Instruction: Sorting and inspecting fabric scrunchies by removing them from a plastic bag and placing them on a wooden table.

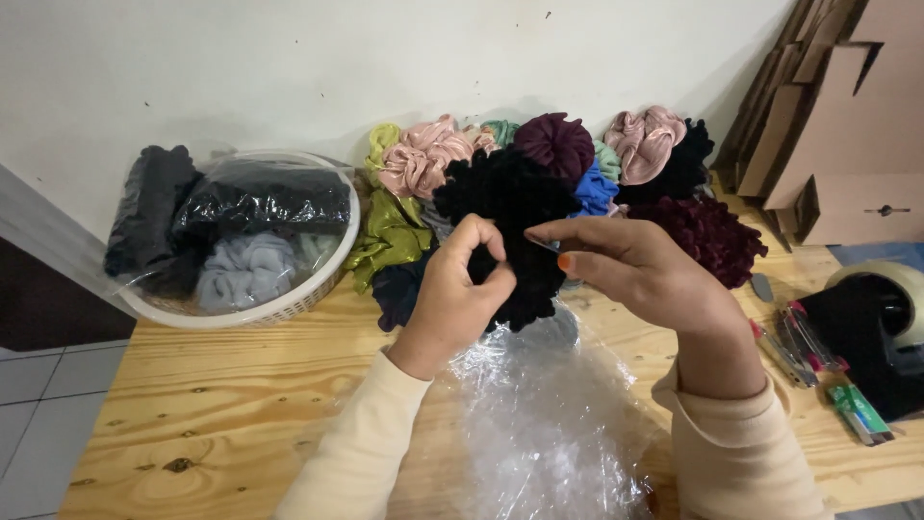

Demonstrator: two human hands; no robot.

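Note:
My left hand (460, 294) and my right hand (630, 265) both pinch a black velvet scrunchie (515, 217), held up over the wooden table (221, 404). Under my wrists lies a clear crinkled plastic bag (549, 424). Behind the scrunchie sits a pile of scrunchies (568, 159) in pink, olive green, maroon, blue, mint and black. Both forearms wear cream sleeves.
A white basket (289, 303) at the left holds bagged black and grey scrunchies. A black tape dispenser (881, 332) and small cutters (799, 342) lie at the right. Flattened cardboard boxes (837, 106) lean at the back right. A white wall stands behind; tiled floor shows at the left.

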